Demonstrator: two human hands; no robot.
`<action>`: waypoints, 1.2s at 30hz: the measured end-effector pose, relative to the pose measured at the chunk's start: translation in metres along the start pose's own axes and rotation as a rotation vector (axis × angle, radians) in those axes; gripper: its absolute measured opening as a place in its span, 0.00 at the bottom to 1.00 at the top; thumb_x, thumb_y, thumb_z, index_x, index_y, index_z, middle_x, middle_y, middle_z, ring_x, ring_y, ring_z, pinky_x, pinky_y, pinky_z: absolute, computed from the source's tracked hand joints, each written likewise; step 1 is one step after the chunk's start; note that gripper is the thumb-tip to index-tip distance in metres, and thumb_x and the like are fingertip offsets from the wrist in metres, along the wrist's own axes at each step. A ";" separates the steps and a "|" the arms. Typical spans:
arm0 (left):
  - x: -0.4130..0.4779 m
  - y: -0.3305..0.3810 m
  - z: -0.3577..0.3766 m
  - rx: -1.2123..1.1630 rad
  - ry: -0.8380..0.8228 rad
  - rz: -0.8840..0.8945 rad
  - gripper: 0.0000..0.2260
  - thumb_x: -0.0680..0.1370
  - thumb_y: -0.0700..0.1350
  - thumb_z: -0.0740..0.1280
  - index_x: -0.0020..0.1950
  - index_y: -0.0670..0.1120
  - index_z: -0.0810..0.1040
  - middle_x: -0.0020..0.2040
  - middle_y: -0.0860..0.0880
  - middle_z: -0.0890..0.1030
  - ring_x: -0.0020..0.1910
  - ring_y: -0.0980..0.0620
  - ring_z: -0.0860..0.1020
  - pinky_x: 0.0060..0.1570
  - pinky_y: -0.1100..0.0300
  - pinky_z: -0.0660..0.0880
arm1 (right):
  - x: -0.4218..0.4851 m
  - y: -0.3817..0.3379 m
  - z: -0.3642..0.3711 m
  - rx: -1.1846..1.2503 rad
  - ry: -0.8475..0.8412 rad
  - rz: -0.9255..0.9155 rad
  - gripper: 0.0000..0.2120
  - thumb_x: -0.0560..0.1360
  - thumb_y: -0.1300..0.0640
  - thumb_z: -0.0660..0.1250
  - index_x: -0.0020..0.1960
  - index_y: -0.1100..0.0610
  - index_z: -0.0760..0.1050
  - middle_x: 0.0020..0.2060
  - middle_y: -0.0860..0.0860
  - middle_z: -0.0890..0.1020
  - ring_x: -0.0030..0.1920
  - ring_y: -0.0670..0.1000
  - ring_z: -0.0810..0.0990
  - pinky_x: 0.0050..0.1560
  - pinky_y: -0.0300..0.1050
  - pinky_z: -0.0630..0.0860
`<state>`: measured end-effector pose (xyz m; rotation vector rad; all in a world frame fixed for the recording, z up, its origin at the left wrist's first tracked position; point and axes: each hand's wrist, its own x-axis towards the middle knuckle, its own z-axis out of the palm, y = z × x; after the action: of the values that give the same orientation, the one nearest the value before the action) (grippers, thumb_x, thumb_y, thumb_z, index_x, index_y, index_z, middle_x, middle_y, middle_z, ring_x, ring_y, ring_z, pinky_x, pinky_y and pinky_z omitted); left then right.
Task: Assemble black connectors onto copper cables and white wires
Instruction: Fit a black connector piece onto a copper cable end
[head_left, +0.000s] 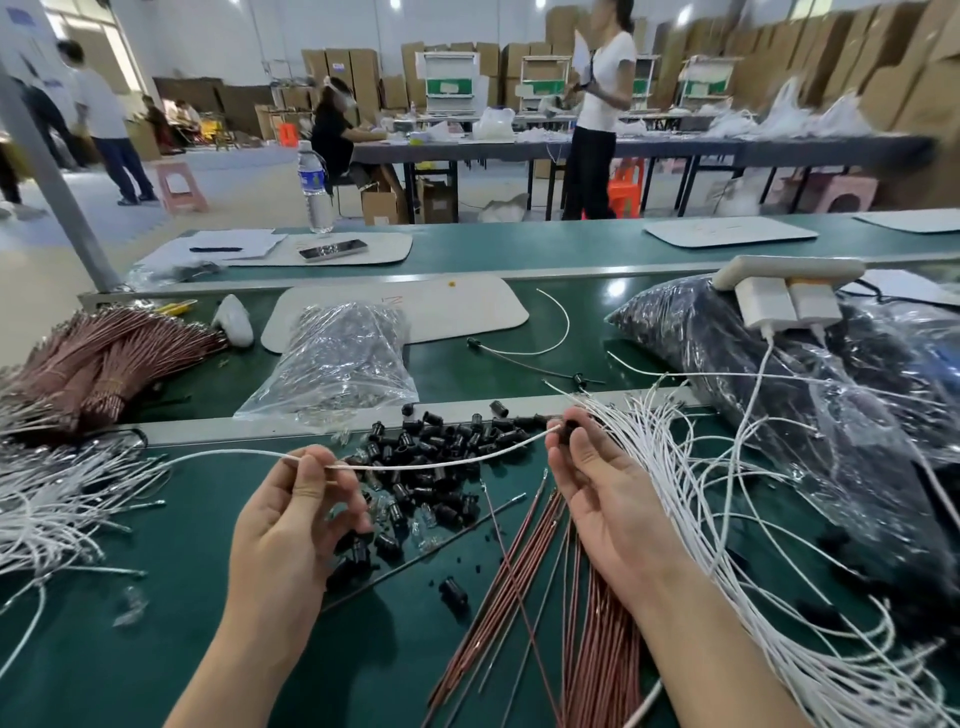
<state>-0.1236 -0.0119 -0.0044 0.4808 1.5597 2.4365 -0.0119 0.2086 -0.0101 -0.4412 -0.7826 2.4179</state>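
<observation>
My left hand (301, 514) pinches a white wire (441, 460) that runs across to my right hand (597, 483). The right hand's fingertips pinch a black connector (568, 430) at the wire's right end. Below the wire lies a heap of loose black connectors (431, 467) on the green table (156, 571). Copper cables (524, 582) lie fanned out under my right wrist. Loose white wires (691, 493) spread to the right, and another pile of white wires (57, 499) sits at the left.
A bundle of copper cables (98, 358) lies at the far left. A clear bag of parts (337, 358) and a large bag of black parts (779, 395) with a white charger (784, 296) stand behind. A water bottle (314, 187) and phone (332, 249) sit farther back.
</observation>
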 end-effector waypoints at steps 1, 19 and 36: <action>0.000 0.001 0.000 0.000 0.002 0.000 0.09 0.79 0.47 0.62 0.46 0.47 0.80 0.38 0.48 0.79 0.34 0.52 0.77 0.33 0.60 0.78 | -0.001 0.001 0.001 -0.026 0.003 -0.002 0.11 0.72 0.64 0.69 0.53 0.62 0.84 0.49 0.58 0.86 0.49 0.51 0.86 0.50 0.40 0.83; -0.001 0.001 -0.001 0.020 0.009 0.010 0.08 0.79 0.47 0.61 0.48 0.44 0.77 0.36 0.49 0.79 0.33 0.52 0.77 0.32 0.61 0.78 | 0.000 0.005 -0.004 -0.153 0.046 -0.087 0.13 0.77 0.71 0.65 0.58 0.64 0.82 0.55 0.57 0.86 0.56 0.50 0.85 0.52 0.35 0.80; -0.005 -0.009 -0.001 -0.038 0.111 -0.024 0.09 0.77 0.50 0.65 0.49 0.46 0.81 0.40 0.47 0.82 0.33 0.52 0.79 0.32 0.60 0.79 | -0.003 0.012 -0.001 -0.111 -0.068 -0.058 0.27 0.68 0.70 0.70 0.67 0.57 0.78 0.53 0.55 0.86 0.53 0.50 0.85 0.51 0.40 0.81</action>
<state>-0.1193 -0.0104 -0.0133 0.3231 1.5487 2.5087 -0.0137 0.1997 -0.0178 -0.3752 -0.9503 2.3539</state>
